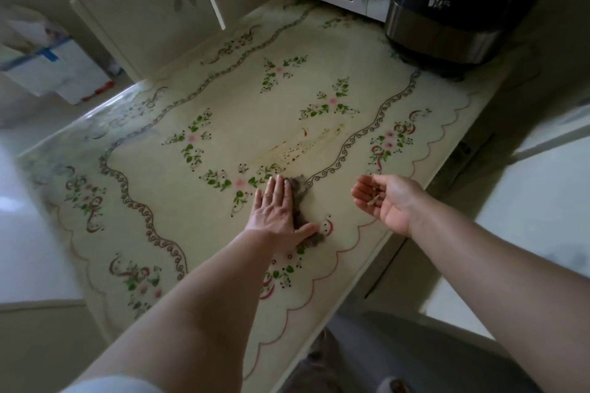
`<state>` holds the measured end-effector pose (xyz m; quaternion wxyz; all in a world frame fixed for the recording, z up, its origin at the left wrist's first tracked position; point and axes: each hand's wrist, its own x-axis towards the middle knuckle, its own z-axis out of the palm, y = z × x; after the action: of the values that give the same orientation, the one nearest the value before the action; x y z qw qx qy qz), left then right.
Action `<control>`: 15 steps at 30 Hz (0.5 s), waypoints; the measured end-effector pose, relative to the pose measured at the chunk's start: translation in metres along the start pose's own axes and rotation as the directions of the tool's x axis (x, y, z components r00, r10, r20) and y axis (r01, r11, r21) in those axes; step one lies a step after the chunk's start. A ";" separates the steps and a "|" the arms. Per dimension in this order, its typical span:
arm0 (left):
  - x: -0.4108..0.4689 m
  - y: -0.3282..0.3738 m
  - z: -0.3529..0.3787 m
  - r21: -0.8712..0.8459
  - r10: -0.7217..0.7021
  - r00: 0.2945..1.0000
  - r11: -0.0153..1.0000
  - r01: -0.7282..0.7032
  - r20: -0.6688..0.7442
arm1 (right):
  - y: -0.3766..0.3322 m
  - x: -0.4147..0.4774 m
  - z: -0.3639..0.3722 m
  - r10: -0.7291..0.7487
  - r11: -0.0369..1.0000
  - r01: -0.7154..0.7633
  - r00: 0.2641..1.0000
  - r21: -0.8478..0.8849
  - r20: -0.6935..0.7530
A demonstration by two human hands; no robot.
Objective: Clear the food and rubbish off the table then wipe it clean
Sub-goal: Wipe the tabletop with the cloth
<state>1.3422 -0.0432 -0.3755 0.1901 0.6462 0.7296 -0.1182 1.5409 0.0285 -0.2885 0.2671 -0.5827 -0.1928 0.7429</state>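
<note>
Floral table (223, 99) bears a brown smear (300, 147), the flat, open left hand (276, 212) pressing a grey rag (300, 198) beside it, the right hand (388, 199) cupped open, holding scraps (373, 200).

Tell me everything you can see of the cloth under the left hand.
The cloth is small, grey-brown and crumpled, seemingly soft fabric. It lies flat on the flowered table cover near the front edge, pinned under the left hand, whose palm and fingers hide most of it. Only its right side shows beside the hand. A brownish streak lies just beyond it.
</note>
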 end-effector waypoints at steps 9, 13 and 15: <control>-0.072 0.068 0.040 -0.049 -0.072 0.997 0.996 0.072 0.004 | 0.006 -0.028 -0.028 0.016 0.992 -0.003 0.995 -0.124 0.103; -0.111 0.068 0.054 -0.107 -0.142 0.990 0.984 0.144 0.027 | 0.014 -0.033 -0.035 0.039 0.980 -0.014 0.991 -0.197 0.125; -0.126 0.062 0.058 -0.143 -0.222 0.974 0.964 0.226 0.047 | 0.016 -0.035 -0.038 0.046 0.975 -0.017 0.991 -0.221 0.125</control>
<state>1.4224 -0.1721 -0.3695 0.2336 0.5420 0.8017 -0.0946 1.5811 -0.0069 -0.2811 0.1763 -0.5624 -0.2813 0.7573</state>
